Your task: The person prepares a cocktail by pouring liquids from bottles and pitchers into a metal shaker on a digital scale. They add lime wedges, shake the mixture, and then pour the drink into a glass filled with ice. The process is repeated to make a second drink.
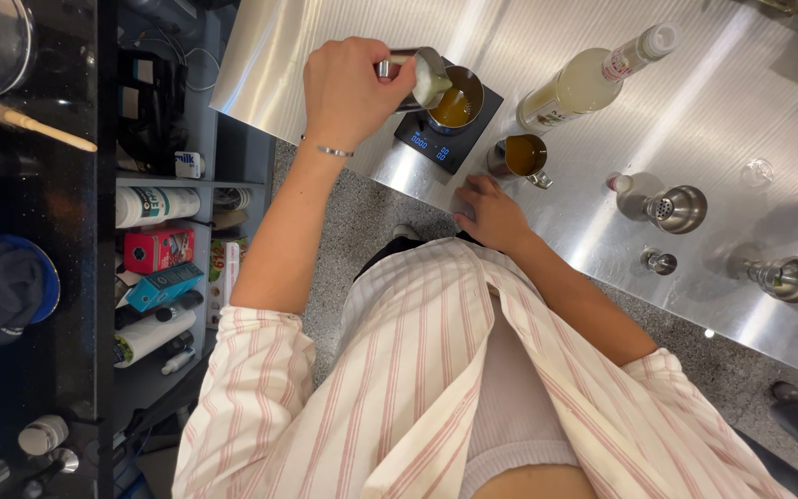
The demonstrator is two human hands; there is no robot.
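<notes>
Steel counter: left hand gripping jigger (tilted)

Striped pink-white shirt — thin silver bracelet

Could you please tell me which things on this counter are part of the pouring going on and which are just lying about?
In use:
left hand, tipping a jigger
cup taking the amber liquid
scale under the cup
right hand, flat on the counter

Lying about:
bottle
small amber-filled cup
strainer cap
shelf cartons
</notes>
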